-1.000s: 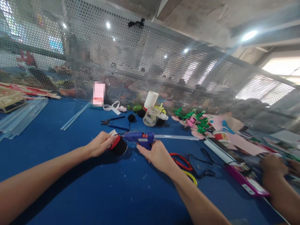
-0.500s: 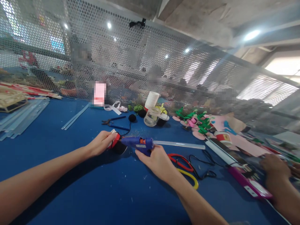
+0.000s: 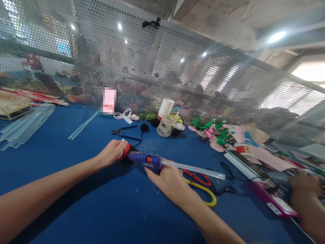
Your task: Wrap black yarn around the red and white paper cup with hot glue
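My left hand (image 3: 111, 154) grips what looks like a paper cup (image 3: 124, 151) with a red band and a black wrapping, tipped on its side. A thin black cord leads from near it to a small black yarn ball (image 3: 144, 127). In my right hand (image 3: 172, 181) is a blue hot glue gun (image 3: 138, 158), its nozzle end at the cup's black part. The exact contact point is hidden. A long clear glue stick (image 3: 195, 169) sticks out of the gun's back. Scissors (image 3: 212, 200) with red and yellow handles lie beyond my right wrist.
Blue-handled pliers (image 3: 129, 137) lie behind the cup. Farther back stand a clear plastic cup (image 3: 165, 126) and stacked white paper cups (image 3: 166, 107). Pink and green craft flowers (image 3: 215, 134) and a purple power strip (image 3: 275, 200) are to the right, near another person's hand (image 3: 304, 183). Translucent sticks (image 3: 33, 125) lie left.
The glue gun's front has moved slightly left onto the cup's black side, and its back end with the glue stick has swung lower. My left hand still holds the cup.
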Demonstrator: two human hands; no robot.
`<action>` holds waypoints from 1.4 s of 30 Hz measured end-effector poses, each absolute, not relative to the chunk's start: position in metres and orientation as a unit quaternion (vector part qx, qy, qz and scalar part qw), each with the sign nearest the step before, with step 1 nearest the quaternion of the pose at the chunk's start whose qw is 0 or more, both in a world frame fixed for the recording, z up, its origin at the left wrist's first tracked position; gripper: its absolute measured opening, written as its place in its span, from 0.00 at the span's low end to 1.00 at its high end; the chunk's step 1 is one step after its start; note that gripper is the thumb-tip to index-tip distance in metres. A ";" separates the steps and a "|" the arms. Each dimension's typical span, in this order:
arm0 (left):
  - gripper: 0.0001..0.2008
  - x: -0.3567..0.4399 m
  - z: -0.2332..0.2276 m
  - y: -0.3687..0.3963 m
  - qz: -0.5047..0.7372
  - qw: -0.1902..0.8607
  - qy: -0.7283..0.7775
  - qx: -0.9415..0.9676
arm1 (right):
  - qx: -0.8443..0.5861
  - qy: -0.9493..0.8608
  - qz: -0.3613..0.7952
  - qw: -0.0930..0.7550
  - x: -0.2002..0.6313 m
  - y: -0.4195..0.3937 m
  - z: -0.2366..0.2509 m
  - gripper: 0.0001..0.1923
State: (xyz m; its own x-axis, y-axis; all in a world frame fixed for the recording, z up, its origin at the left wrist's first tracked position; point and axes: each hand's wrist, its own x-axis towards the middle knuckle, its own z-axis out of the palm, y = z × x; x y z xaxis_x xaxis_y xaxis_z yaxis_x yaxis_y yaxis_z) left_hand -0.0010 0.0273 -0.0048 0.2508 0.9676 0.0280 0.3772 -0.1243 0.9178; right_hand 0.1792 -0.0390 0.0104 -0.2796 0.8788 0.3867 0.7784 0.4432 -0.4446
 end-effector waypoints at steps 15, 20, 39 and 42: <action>0.18 0.001 -0.002 0.024 0.335 0.411 0.508 0.679 | -0.673 -0.586 0.152 0.425 0.247 0.025 0.005 0.17; 0.18 0.002 0.002 0.024 0.340 0.417 0.506 0.674 | -0.743 -0.586 0.113 0.303 0.256 0.035 -0.004 0.20; 0.19 0.006 0.005 0.005 0.301 0.320 0.417 0.795 | -0.628 -0.710 0.153 0.279 0.211 0.011 0.001 0.22; 0.19 0.009 0.006 -0.002 0.301 0.330 0.352 0.822 | -0.501 -0.695 0.394 0.334 0.194 0.002 -0.001 0.30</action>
State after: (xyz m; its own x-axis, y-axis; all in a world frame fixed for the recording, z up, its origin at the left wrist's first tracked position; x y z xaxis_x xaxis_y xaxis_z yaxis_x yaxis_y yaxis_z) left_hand 0.0091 -0.0016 0.0061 0.5712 0.7779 0.2618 0.3804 -0.5336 0.7554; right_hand 0.1936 0.0015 -0.0011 -0.2747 0.9590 0.0697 0.4331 0.1882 -0.8815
